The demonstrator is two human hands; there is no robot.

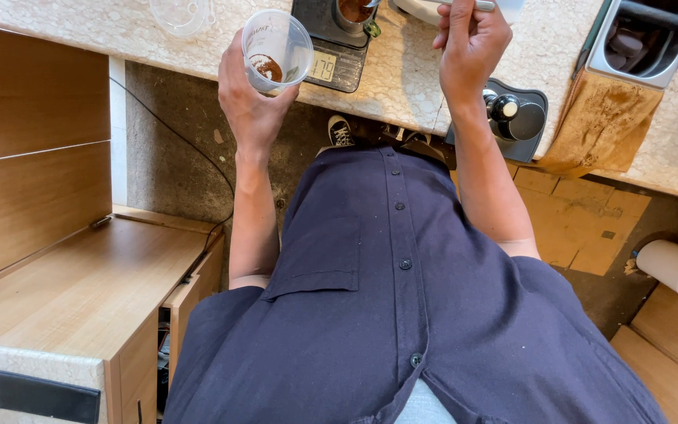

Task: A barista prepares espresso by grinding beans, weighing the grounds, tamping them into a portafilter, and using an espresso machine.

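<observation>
Speckled counter (402,86), perhaps concrete floor (174,157)

A small rectangular pale-lit screen (323,67) sits on the black scale's front, just right of the left hand (253,102), lower left of the right hand (471,43).

Clear plastic cup (278,49), tilted, brown powder inside, above the counter edge

The pale speckled stone tabletop (402,78) carries a black digital scale (331,59), a black tamper mat (523,118) and a steel knock box (645,39).
</observation>
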